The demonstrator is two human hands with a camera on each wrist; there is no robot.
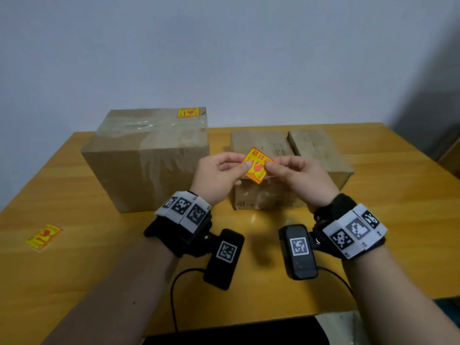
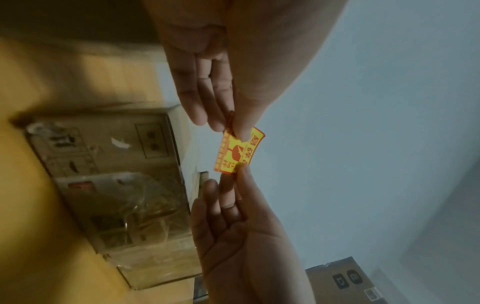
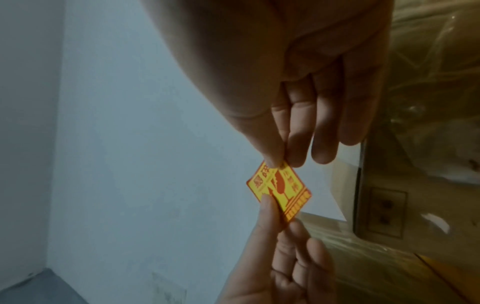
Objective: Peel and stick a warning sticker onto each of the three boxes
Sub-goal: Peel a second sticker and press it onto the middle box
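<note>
From the head view, we held a yellow and red warning sticker (image 1: 257, 165) in the air between our hands, above the bench (image 1: 74, 257) and in front of the middle box (image 1: 258, 145). Our left hand (image 1: 219, 175) pinched its left edge and our right hand (image 1: 298, 178) pinched its right edge, each grip narrow, thumb against fingertip. The sticker was turned like a diamond, its long axis running from upper left to lower right, printed face toward us. The big box (image 1: 146, 158) on the left already carried a sticker (image 1: 188, 112) on its top. The middle box and the right box (image 1: 316, 145) showed none, so we judged one of three done. A spare sticker (image 1: 44, 237) lay flat near the bench's left edge.

From the left wrist view, the held sticker (image 2: 237, 151) curved slightly between the two pinches; we could not tell whether its backing had begun to lift.

From the right wrist view, the sticker (image 3: 280, 190) hung corner-down, printed face to the camera.
</note>
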